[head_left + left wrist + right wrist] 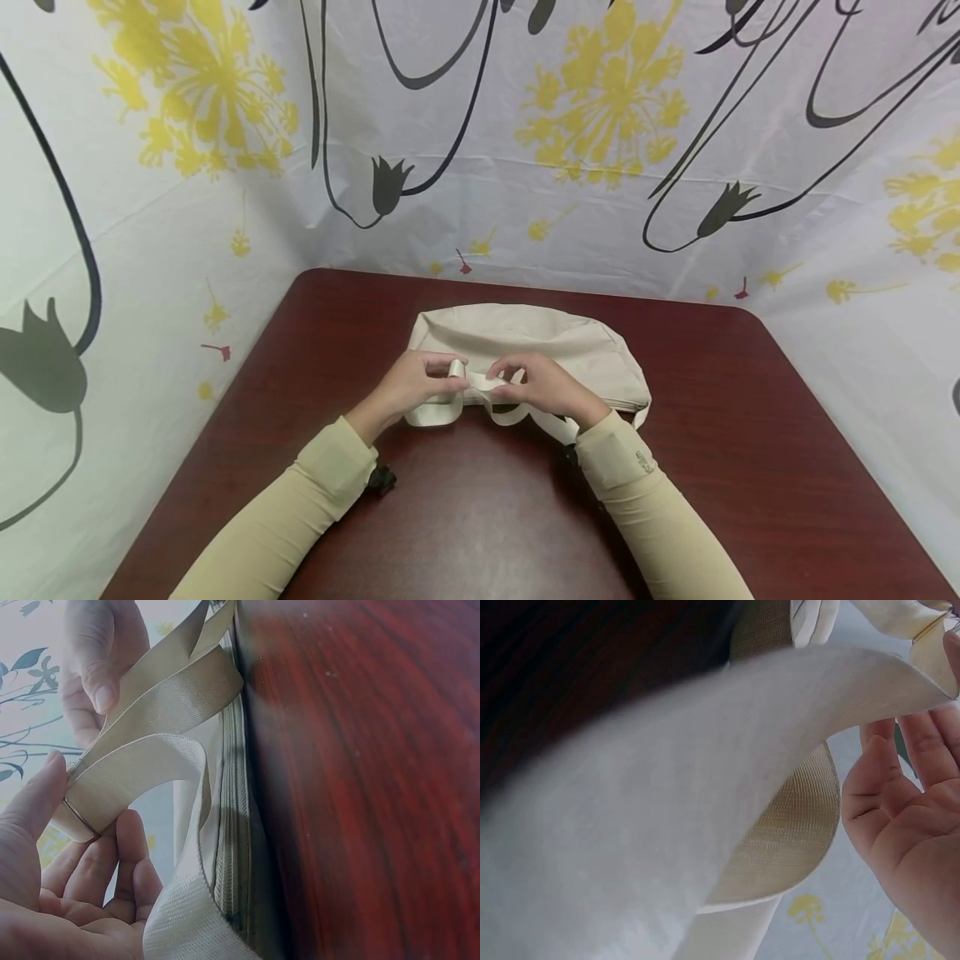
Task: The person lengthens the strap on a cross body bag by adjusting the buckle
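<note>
A cream fabric bag (525, 329) lies on the table, with its long webbing strap (154, 761) looped in front of it. My left hand (416, 379) pinches the strap between thumb and fingers, right by a thin metal slider (81, 819). Just to the right, my right hand (543, 385) pinches another stretch of the same strap with thumb and fingertips. Loose loops of webbing hang between and below both hands. Along the bag's near edge runs a zipper (234, 795). A broad, blurred length of strap crosses the right wrist view in front of the right palm (915, 817).
The dark red wooden table (465, 517) carries the bag near its far edge. White cloth (480, 117) with yellow and grey flowers hangs behind and at both sides. Small black items (381, 480) show at both wrists.
</note>
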The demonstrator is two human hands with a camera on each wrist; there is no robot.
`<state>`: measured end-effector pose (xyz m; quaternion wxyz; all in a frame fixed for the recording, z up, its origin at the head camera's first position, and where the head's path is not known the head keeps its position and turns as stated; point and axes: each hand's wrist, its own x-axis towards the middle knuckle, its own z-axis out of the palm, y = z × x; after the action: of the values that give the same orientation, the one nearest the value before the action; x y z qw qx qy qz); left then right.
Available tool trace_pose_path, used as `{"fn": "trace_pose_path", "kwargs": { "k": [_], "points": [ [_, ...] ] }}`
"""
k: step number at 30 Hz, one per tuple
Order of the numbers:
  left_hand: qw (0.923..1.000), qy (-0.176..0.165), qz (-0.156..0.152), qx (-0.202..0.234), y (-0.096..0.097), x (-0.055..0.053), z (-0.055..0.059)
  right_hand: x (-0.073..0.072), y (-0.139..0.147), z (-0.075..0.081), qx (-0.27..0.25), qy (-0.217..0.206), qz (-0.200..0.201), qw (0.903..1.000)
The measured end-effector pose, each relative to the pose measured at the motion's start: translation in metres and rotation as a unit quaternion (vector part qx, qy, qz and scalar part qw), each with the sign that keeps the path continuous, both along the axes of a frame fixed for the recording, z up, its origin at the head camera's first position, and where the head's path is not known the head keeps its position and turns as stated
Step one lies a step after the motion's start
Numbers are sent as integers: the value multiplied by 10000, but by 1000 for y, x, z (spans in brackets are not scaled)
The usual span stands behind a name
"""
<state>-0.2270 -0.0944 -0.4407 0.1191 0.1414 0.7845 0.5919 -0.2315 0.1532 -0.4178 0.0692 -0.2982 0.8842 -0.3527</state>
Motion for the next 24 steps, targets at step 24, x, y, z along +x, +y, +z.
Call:
{"fn": "trace_pose_path", "kwargs": {
  "k": [24],
  "points": [
    [9997, 159, 171, -39, 1, 3, 2, 5, -6, 6, -103, -206, 238, 9995]
  ]
}}
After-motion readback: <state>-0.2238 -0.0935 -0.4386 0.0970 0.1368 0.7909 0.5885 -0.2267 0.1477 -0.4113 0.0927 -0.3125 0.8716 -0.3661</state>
